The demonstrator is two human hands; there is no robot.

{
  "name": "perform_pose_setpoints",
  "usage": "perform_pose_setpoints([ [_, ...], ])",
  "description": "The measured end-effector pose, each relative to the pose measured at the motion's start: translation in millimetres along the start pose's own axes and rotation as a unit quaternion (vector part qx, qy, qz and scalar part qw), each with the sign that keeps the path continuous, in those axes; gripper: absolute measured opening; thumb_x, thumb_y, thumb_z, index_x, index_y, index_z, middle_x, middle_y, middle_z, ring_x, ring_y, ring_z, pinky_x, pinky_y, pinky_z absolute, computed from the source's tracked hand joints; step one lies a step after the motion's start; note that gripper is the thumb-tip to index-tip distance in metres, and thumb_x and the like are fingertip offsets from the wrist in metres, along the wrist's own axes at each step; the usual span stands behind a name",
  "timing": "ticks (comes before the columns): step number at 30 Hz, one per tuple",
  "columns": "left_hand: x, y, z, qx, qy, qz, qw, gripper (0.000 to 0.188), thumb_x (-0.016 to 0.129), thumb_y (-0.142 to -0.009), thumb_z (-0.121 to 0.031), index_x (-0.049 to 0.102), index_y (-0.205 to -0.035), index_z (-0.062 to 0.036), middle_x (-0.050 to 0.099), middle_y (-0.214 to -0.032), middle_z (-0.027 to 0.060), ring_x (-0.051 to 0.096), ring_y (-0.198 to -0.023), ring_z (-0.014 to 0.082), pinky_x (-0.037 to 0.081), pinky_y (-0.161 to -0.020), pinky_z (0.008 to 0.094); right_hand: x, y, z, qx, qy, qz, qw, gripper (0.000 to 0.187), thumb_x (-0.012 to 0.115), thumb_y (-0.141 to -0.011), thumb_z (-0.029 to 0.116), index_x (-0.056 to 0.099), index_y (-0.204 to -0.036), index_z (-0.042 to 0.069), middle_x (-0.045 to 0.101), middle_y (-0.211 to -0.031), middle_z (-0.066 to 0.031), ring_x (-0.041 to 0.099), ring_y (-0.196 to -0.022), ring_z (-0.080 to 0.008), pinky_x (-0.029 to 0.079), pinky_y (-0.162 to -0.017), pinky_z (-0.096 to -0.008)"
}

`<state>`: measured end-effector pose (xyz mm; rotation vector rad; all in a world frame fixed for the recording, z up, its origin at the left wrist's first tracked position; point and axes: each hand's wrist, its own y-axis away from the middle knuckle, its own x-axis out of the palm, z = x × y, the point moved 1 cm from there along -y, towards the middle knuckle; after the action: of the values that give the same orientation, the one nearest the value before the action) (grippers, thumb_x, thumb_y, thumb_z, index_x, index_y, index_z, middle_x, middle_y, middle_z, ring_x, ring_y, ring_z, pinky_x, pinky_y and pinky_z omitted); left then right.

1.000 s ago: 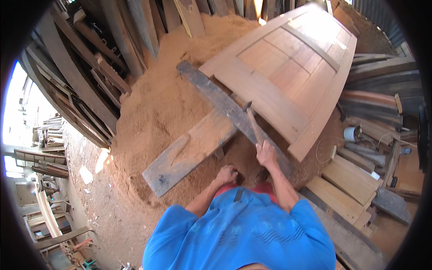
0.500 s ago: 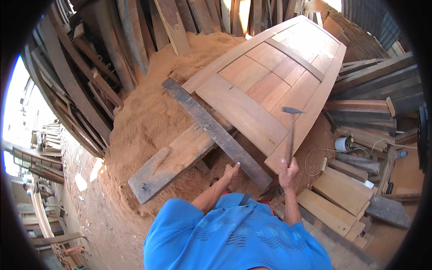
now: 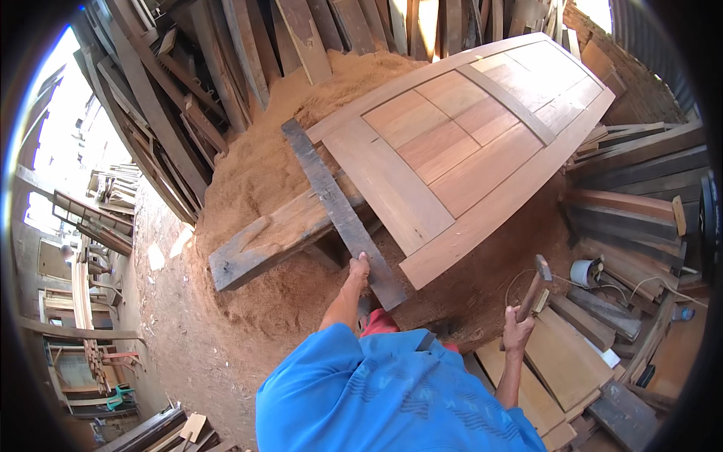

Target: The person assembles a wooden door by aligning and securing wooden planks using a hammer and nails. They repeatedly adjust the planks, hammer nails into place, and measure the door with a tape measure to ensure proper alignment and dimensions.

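In my right hand [image 3: 518, 329] is a hammer [image 3: 537, 285], held by its wooden handle with the head up, off to the right of the panelled door. My left hand [image 3: 359, 270] grips the edge of a long dark board [image 3: 339, 211] near its close end. That board lies aslant beside the end of the wooden door [image 3: 388, 188], crossing over a thick, sawdust-covered beam [image 3: 263, 245]. The door has a pale frame and several reddish inset panels. Part of my left fingers is hidden behind the board.
A big sawdust heap [image 3: 256, 173] spreads under and left of the door. Upright planks [image 3: 252, 49] lean at the back. On the right are stacked dark timbers [image 3: 640, 162], a white container [image 3: 584, 272] with a cable, and flat pale boards [image 3: 568, 354] near my right arm.
The hammer has swung from above the door's near corner out to the right, its head now raised. My left hand and the dark board's near end appear shifted left; the whole view has turned.
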<state>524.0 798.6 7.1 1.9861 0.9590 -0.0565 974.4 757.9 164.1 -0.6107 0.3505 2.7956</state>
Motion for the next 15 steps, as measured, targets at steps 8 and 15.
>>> perform_pose_setpoints([
  [8,0.8,-29.2,19.4,0.034,-0.054,-0.053,0.997,0.06,0.055,-0.098,-0.039,0.043,-0.137,0.0059,0.055,-0.134,0.0254,0.053,-0.126,0.0339,0.042,-0.102,0.0411,11.7,-40.9,-14.8,-0.043,0.052,0.03,0.997,0.022,0.071,-0.085,0.019,0.06,-0.077,0.001,0.054,-0.063,-0.002,0.052,-0.06,-0.0131,0.045,-0.06,-0.0336],
  [15,-8.7,-25.9,19.4,-0.015,0.01,0.041,0.999,0.06,0.048,-0.098,-0.051,0.052,-0.136,-0.0052,0.059,-0.131,0.018,0.058,-0.116,0.0346,0.045,-0.097,0.049,36.6,-99.4,45.2,-0.13,-0.017,0.086,0.988,0.023,0.073,-0.087,0.023,0.064,-0.084,0.002,0.062,-0.068,-0.007,0.059,-0.064,-0.016,0.047,-0.06,-0.0344],
])
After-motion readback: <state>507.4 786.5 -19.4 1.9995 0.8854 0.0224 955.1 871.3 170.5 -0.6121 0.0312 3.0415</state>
